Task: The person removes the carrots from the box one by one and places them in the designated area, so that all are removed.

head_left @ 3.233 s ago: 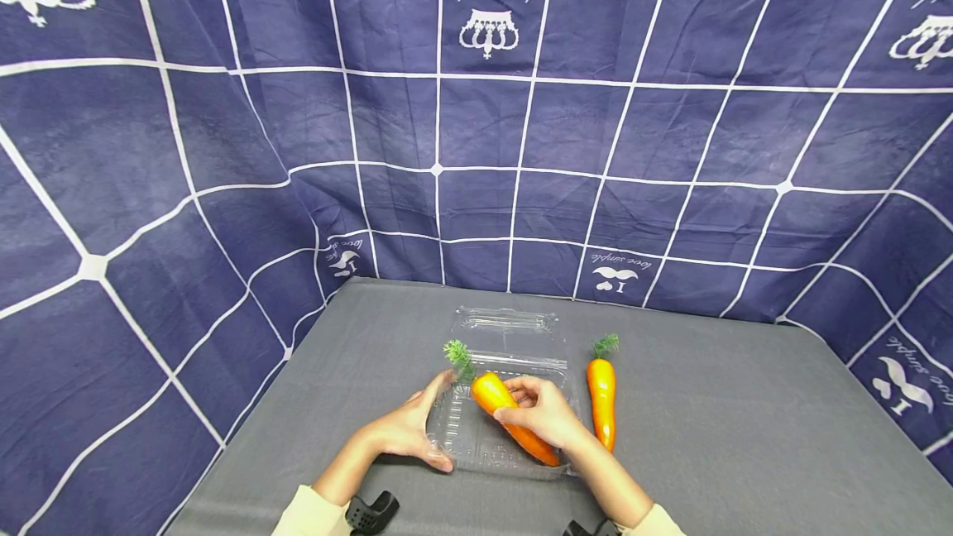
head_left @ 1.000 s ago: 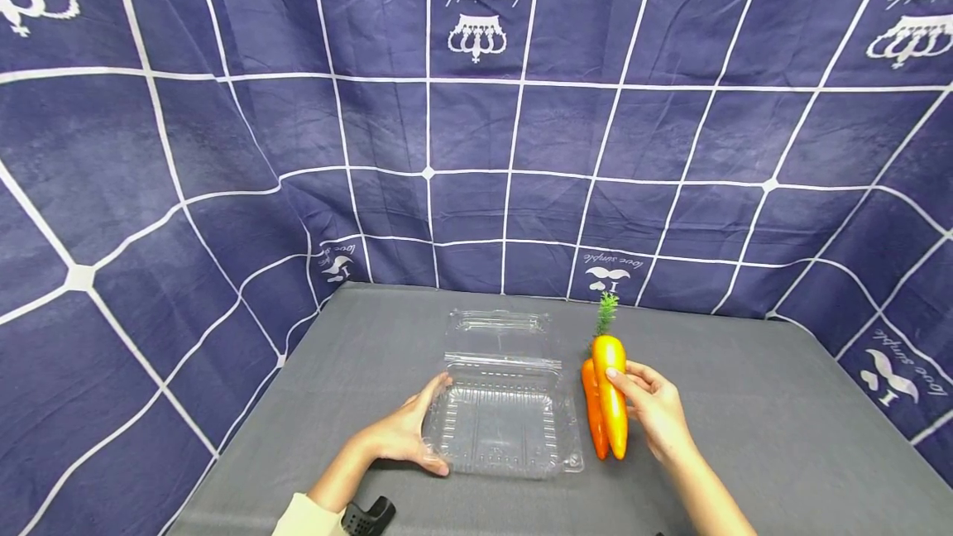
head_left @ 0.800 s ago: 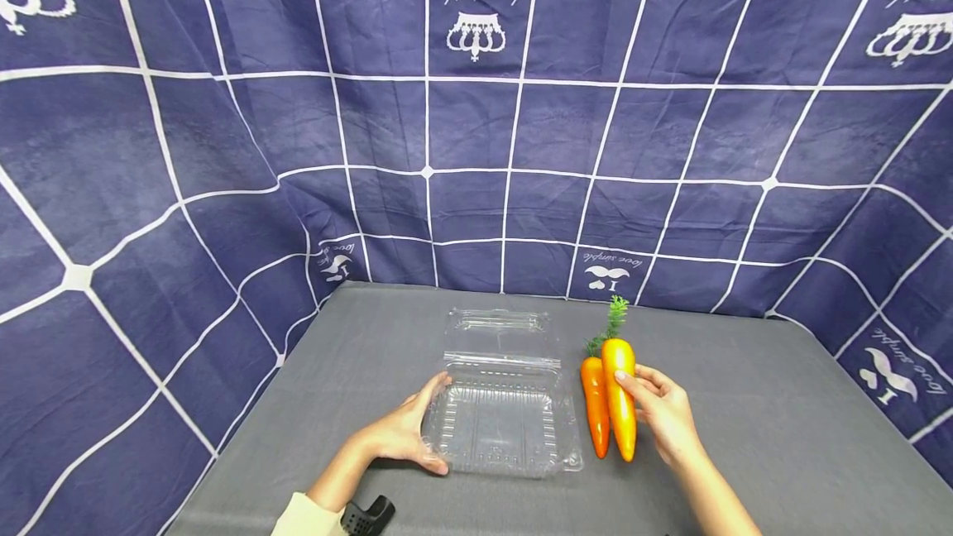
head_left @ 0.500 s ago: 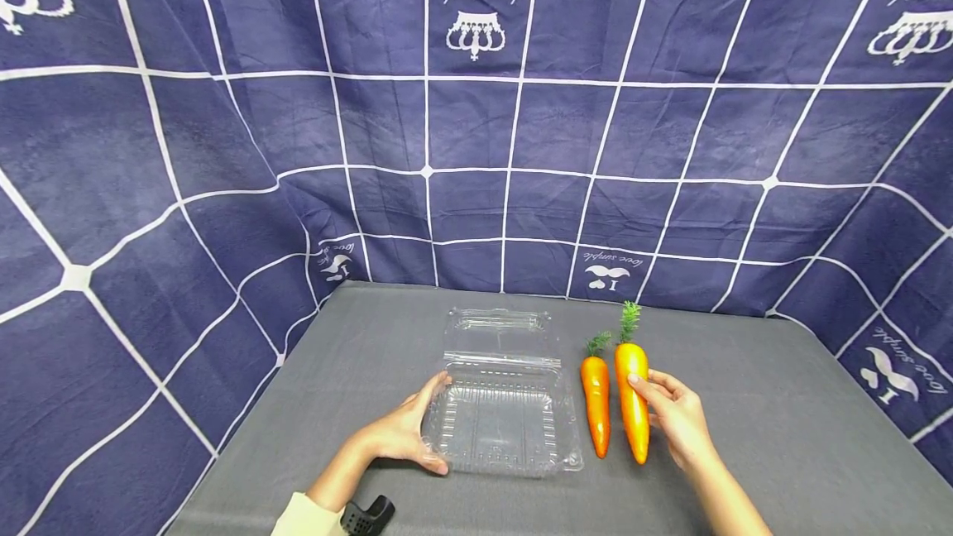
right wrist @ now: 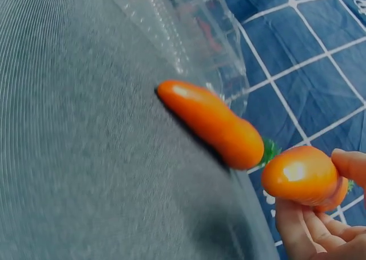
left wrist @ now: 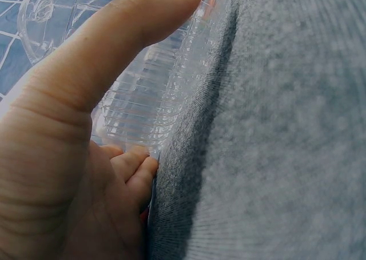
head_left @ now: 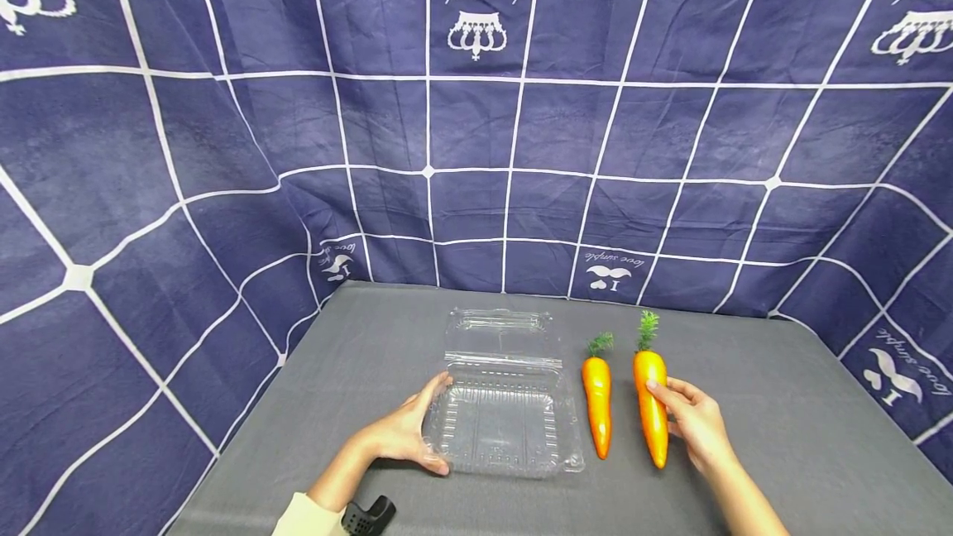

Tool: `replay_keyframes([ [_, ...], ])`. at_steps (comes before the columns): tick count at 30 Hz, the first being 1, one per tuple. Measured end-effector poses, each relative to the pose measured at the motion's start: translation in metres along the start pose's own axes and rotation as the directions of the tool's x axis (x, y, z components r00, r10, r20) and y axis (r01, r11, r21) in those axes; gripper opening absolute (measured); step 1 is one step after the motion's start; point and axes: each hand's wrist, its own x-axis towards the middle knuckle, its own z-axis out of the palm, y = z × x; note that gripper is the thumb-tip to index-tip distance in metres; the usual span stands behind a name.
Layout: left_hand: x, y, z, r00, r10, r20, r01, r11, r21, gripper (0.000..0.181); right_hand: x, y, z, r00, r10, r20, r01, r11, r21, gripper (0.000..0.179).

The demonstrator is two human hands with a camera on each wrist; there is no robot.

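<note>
My left hand [head_left: 405,434] spans the left side of an open clear plastic container [head_left: 500,470], thumb at the front corner and fingers along the side. In the left wrist view, the thumb [left wrist: 108,46] lies along the ribbed plastic wall [left wrist: 143,94]. Thumb and fingers of my right hand [head_left: 696,424] pinch an orange carrot [head_left: 652,412] with a green top, right of the container. The right wrist view shows this held carrot [right wrist: 300,177] tip toward the camera, seemingly above the cloth. Between it and the container lies a second carrot [head_left: 597,408], green top pointing away.
The container's lid [head_left: 502,333] is folded back flat behind its base. Grey cloth [head_left: 782,404] covers the table. A blue curtain with white grid lines [head_left: 476,122] hangs along the back and both sides.
The right hand has carried its carrot from over the container to the right, past the lying carrot, widening the gap between the two. The left hand stays at the container.
</note>
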Motion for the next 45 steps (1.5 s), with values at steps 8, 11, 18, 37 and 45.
replay_keyframes([
  [8,0.0,0.0,0.001,1.0,-0.01,0.005,0.01,1.0,-0.009,0.133,0.01,0.01,-0.014,0.999,0.043,-0.02,-0.045,0.997,-0.067,0.04],
  [11,0.0,0.001,0.0,1.0,-0.008,0.005,0.008,1.0,-0.011,0.133,0.015,0.014,-0.018,0.998,0.065,-0.015,-0.066,0.992,-0.108,0.052],
  [18,0.0,0.0,-0.001,1.0,-0.007,0.004,0.007,1.0,-0.003,0.133,0.022,0.018,-0.023,0.996,0.087,-0.001,-0.086,0.984,-0.158,0.067],
  [37,-0.001,0.001,-0.001,1.0,0.017,0.006,-0.017,1.0,0.015,0.131,0.029,0.012,-0.017,0.997,0.071,-0.026,-0.076,0.916,-0.393,0.072],
  [45,0.0,0.001,0.0,1.0,0.003,0.006,-0.003,1.0,0.003,0.132,0.029,0.011,-0.015,0.998,0.053,-0.035,-0.063,0.9,-0.431,0.064],
])
